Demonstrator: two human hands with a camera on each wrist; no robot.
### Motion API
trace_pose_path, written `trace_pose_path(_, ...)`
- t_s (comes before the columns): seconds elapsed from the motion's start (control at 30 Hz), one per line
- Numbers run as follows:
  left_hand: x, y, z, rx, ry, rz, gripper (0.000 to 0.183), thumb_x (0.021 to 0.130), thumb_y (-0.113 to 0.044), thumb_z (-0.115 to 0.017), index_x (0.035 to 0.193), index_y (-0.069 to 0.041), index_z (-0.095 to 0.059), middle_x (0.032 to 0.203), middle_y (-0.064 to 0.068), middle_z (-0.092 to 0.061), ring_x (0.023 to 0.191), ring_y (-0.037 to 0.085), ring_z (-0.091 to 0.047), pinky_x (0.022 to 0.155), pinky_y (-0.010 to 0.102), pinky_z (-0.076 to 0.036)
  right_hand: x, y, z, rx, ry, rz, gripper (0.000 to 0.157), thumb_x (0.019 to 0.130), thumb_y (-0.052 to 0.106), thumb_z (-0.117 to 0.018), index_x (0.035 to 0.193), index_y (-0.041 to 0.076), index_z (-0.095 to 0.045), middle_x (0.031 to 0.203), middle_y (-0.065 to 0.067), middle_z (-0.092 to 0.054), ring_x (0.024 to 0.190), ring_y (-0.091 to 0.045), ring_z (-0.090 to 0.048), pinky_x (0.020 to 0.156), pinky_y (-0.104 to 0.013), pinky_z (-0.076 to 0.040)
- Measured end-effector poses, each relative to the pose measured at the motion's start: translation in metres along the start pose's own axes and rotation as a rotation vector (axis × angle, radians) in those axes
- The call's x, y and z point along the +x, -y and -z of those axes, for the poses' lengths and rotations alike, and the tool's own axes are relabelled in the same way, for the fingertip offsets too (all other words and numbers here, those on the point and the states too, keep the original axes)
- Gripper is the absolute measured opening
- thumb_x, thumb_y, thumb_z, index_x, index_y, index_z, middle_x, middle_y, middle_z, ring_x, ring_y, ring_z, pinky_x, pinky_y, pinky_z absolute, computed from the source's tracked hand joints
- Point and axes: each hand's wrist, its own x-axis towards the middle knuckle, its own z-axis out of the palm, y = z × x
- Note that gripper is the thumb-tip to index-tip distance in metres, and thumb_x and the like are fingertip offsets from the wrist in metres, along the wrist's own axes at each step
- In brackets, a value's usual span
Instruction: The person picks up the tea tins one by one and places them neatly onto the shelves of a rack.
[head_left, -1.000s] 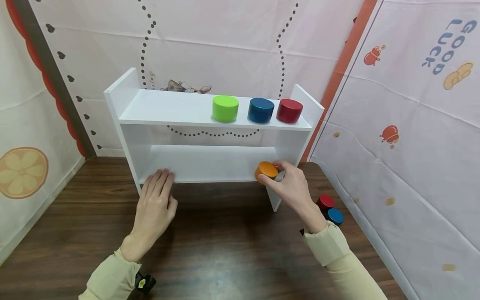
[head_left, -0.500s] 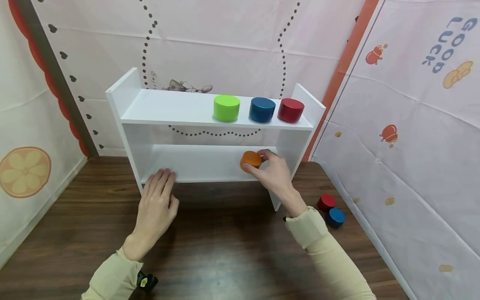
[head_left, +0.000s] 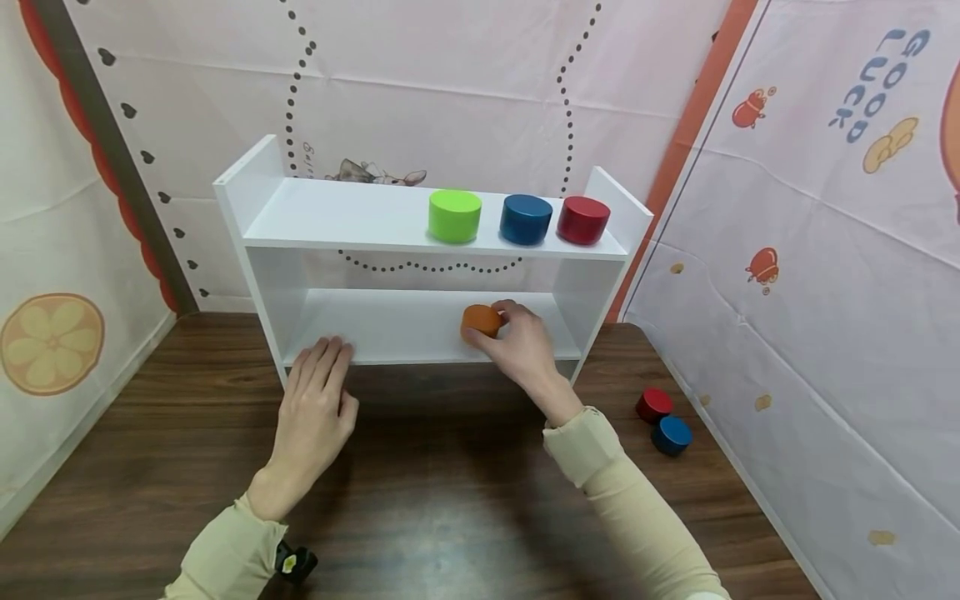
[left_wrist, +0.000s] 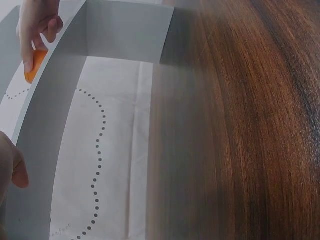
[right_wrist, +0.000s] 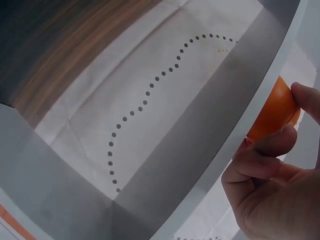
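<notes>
One wooden table [head_left: 435, 500] is bearing a white shelf [head_left: 337, 208] before printed cloth [head_left: 450, 83] — right hand [head_left: 523, 343] pinching an orange block [head_left: 478, 322], left hand [head_left: 311, 417] resting straight-fingered.

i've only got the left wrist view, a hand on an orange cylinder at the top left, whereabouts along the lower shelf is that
Observer: By the head view, the right hand has the orange cylinder right of the middle of the lower shelf.
Operator: ok and is there anything on the upper shelf
Observer: Yes, a green cylinder, a blue cylinder and a red cylinder stand there in a row, left to right.
Operator: any loose ones on the table, i just see bare wood
Observer: Two, both off to the right of the shelves: a second red cylinder and a second blue cylinder.
</notes>
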Motion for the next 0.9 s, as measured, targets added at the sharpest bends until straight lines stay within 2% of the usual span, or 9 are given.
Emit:
trace_pose_path(0.3, 0.0, 0.0, 0.0, -0.003, -0.008, 0.001, 0.056, 0.074, 0.003, -0.054, 0.129, 0.007, -0.054, 0.135, 0.026, -0.055, 0.13, 0.041, -0.046, 0.115, 0.051, -0.029, -0.001, 0.006, -0.002, -0.049, 0.004, 0.006, 0.056, 0.08, 0.046, -0.072, 0.119, 0.008, -0.061, 0.1, -0.008, -0.067, 0.08, -0.02, -0.06, 0.067, -0.03, -0.05)
trace_pose_path(0.57, 0.0, 0.0, -0.001, -0.003, -0.021, -0.006, 0.056, 0.072, 0.005, -0.054, 0.128, 0.008, -0.055, 0.133, 0.026, -0.056, 0.128, 0.041, -0.047, 0.114, 0.051, -0.031, -0.001, 0.014, -0.008, -0.037, 0.024, 0.005, 0.057, 0.079, 0.047, -0.072, 0.121, 0.009, -0.06, 0.102, -0.007, -0.068, 0.08, -0.019, -0.06, 0.066, -0.029, -0.05)
trace_pose_path(0.7, 0.0, 0.001, 0.0, -0.003, -0.02, -0.003, 0.057, 0.071, 0.006, -0.055, 0.128, 0.008, -0.055, 0.133, 0.026, -0.056, 0.128, 0.041, -0.047, 0.114, 0.05, -0.031, -0.005, 0.016, -0.007, 0.002, 0.026, -0.002, 0.061, 0.08, 0.05, -0.072, 0.124, 0.01, -0.059, 0.109, -0.008, -0.069, 0.088, -0.021, -0.063, 0.075, -0.034, -0.054)
trace_pose_path(0.8, 0.0, 0.001, 0.0, -0.004, -0.018, -0.003, 0.057, 0.072, 0.005, -0.054, 0.129, 0.007, -0.055, 0.133, 0.026, -0.056, 0.128, 0.041, -0.047, 0.114, 0.05, -0.031, -0.015, 0.011, 0.0, 0.069, -0.049, 0.02, 0.056, 0.082, 0.048, -0.07, 0.122, 0.009, -0.061, 0.112, -0.009, -0.069, 0.097, -0.025, -0.064, 0.084, -0.039, -0.054)
trace_pose_path(0.9, 0.0, 0.001, -0.001, -0.006, -0.017, -0.005, 0.056, 0.073, 0.004, -0.053, 0.129, 0.007, -0.055, 0.134, 0.026, -0.055, 0.128, 0.041, -0.047, 0.115, 0.05, -0.03, -0.029, -0.007, 0.012, 0.116, -0.226, 0.097, 0.042, 0.084, 0.037, -0.07, 0.111, 0.005, -0.067, 0.104, -0.009, -0.071, 0.079, -0.021, -0.064, 0.073, -0.034, -0.053)
